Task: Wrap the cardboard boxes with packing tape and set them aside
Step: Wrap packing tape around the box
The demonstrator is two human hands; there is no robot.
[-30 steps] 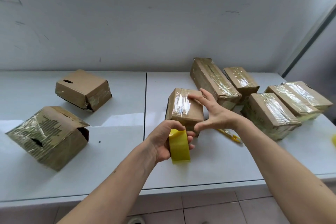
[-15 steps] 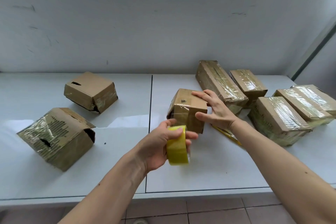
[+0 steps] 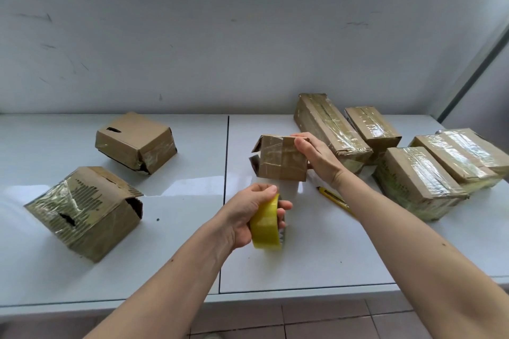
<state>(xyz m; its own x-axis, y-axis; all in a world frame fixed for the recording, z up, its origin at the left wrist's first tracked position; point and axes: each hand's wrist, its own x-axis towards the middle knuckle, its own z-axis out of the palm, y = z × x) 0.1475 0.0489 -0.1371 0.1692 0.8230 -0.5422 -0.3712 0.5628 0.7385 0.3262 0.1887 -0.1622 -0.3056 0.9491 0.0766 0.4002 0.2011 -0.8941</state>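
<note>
The left hand [image 3: 249, 215] is gripping the tape roll [image 3: 265, 224] above the near part of the table [image 3: 179, 264]. The right hand [image 3: 318, 158] is grasping the box [image 3: 281, 158] at its right side, near the table's middle. A knife [image 3: 334, 199] is lying just right of the roll. Taped boxes [image 3: 413, 179] are sitting at far right.

left hand [image 3: 248, 215] gripping tape roll [image 3: 265, 226] (yellow)

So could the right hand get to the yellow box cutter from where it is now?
Probably yes. The box cutter lies bare on the table just beneath the right forearm, nothing on top; but the right hand grips the small box and must let go first.
</note>
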